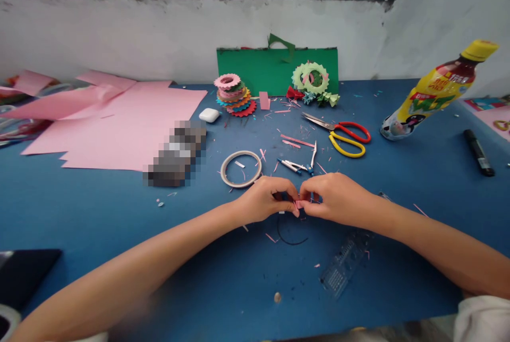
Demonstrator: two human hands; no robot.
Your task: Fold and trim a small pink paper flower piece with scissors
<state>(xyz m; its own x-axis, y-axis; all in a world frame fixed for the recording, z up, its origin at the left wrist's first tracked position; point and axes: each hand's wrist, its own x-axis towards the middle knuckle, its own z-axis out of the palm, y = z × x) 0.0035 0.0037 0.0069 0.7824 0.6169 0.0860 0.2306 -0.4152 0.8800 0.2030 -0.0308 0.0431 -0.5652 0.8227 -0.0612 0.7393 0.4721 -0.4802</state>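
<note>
Both hands meet over the middle of the blue table. My left hand (266,198) pinches a small piece of pink paper (298,204) between thumb and fingers. From the other side my right hand (332,197) grips the same piece, fingertips nearly touching the left ones. How the paper is folded is too small to make out. Just beyond the hands lie a compass (297,165) and a roll of tape (223,172). Thin pink paper strips (297,140) are scattered around them. On the near side a clear plastic stencil ruler (346,263) lies flat under my right forearm.
Scissors (349,139) with red and yellow handles lie behind my right hand. A drink bottle (432,92) and a black marker (478,153) are at right. Pink sheets (131,119), a blurred-out dark object (175,156), a white case (209,114) and stacked paper rings (235,99) occupy the left and back.
</note>
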